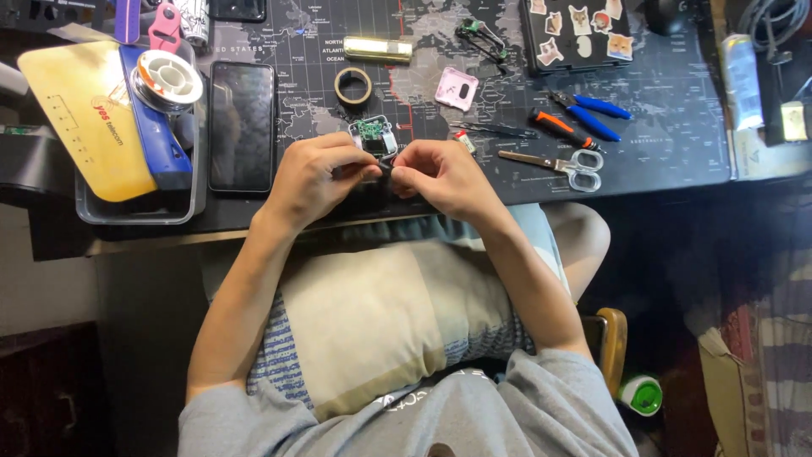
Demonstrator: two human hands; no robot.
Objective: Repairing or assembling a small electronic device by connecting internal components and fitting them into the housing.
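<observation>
Both forearms reached forward, converging. Left hand [315,176] and right hand [440,176] nearly met, fingers [359,169] curled, pinching inward.

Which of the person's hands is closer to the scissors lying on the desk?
The right hand. The scissors lie on the desk just beyond it to its right, while the left hand is on the far side of the small circuit board.
</observation>
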